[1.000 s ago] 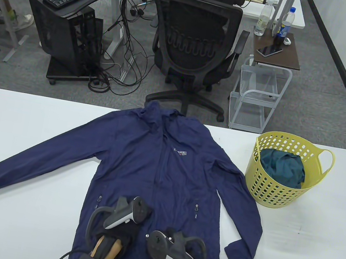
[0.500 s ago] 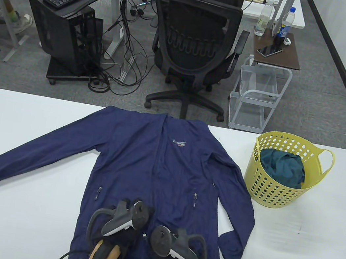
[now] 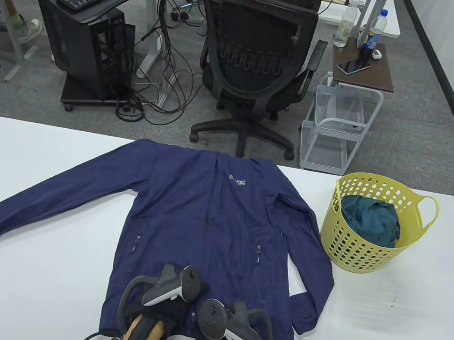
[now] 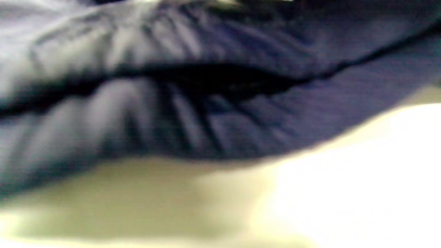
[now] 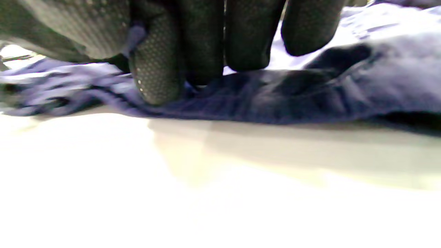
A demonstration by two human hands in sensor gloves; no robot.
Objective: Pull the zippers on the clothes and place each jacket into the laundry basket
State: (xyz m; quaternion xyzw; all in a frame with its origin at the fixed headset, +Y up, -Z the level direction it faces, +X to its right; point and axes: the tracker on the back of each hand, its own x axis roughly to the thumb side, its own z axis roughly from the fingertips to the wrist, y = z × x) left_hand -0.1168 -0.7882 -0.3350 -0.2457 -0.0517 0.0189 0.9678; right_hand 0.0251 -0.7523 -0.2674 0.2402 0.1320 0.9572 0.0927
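Table view: both hands, left hand [image 3: 167, 306] and right hand [image 3: 224, 332], rest on jacket [image 3: 218, 221] hem.

The table view is bright, evenly lit and sharp, with soft shadows beside the yellow perforated plastic laundry basket [image 3: 374, 231] and lines bowing at the edges. Both wrist views are blurred; the white tabletop [image 5: 220, 193] glares to blown-out white, tinged yellow near the fabric.
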